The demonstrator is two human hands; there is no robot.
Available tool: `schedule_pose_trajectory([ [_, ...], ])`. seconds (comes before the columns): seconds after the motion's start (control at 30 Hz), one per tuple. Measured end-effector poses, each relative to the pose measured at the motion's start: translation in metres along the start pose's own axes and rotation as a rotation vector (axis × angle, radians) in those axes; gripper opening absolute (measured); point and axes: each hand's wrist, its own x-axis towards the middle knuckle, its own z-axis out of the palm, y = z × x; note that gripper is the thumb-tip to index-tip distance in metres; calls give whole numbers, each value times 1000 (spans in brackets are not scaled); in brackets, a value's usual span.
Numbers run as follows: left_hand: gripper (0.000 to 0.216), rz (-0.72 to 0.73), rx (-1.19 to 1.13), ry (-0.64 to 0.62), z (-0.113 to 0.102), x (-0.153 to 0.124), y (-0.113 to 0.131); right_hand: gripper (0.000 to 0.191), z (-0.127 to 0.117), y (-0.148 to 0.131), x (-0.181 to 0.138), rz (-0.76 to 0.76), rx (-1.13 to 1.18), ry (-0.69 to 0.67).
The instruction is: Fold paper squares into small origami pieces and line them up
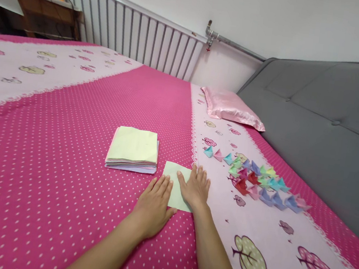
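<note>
A pale green paper sheet [173, 178] lies flat on the pink dotted bedspread [65, 146]. My right hand [195, 187] rests palm down on the sheet's right part, fingers stretched out. My left hand [153, 206] lies flat beside it, fingertips touching the sheet's left edge. Just left of the sheet sits a stack of pastel square papers [134, 148] with a light yellow one on top. To the right, several small folded paper figures [256, 180] in blue, green, pink and red are clustered on the pale pink band of the spread.
A pink satin pillow [232, 108] lies near the grey padded headboard [326, 127] on the right. A white radiator [129, 35] lines the far wall, with a wooden desk [46, 15] at the far left.
</note>
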Motion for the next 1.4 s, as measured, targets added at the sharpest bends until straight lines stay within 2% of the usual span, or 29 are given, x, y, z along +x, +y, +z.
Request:
schedule_pose_trajectory([
  [0.53,61,2,-13,23,1,-1,0,80,1,1,0,-6,-9,5],
  [1.23,64,-19,-13,-55,-5,0,2,80,3,2,1,-19,9,21],
  [1.4,63,-23,-31,-42,-5,0,2,80,3,2,1,-14,4,13],
])
